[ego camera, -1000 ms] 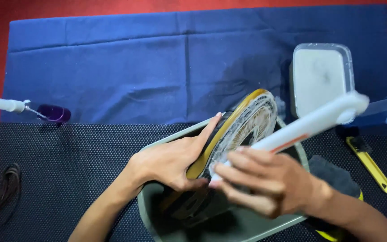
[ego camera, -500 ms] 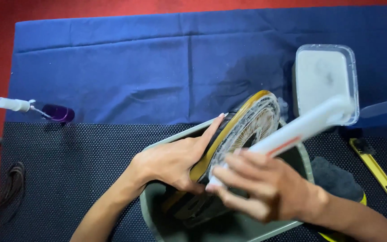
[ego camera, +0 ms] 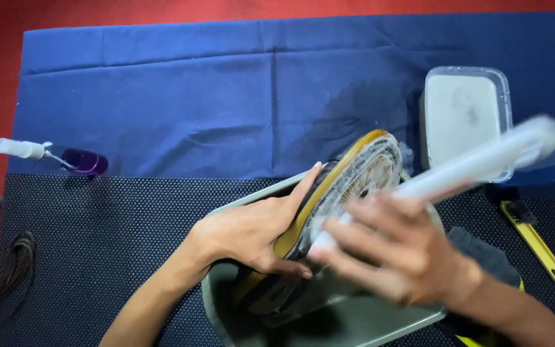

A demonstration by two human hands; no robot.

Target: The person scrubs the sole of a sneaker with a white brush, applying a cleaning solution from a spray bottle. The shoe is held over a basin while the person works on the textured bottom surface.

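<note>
Scrubbing is the step in hand: the left hand (ego camera: 252, 234) grips the yellow-edged shoe (ego camera: 329, 212), sole up, tilted over the grey basin (ego camera: 329, 324) on the worktop. The right hand (ego camera: 396, 254) (motion-blurred) clenches a white brush handle (ego camera: 476, 164). Further strokes likely call for firm bracing.

Broad bare blue cloth (ego camera: 194, 109) lies far and left, open to a hand. The spray bottle (ego camera: 52, 156) blocks the far-left edge; the lidded plastic tub (ego camera: 467, 109) and yellow-handled tool (ego camera: 537, 241) crowd the right.
</note>
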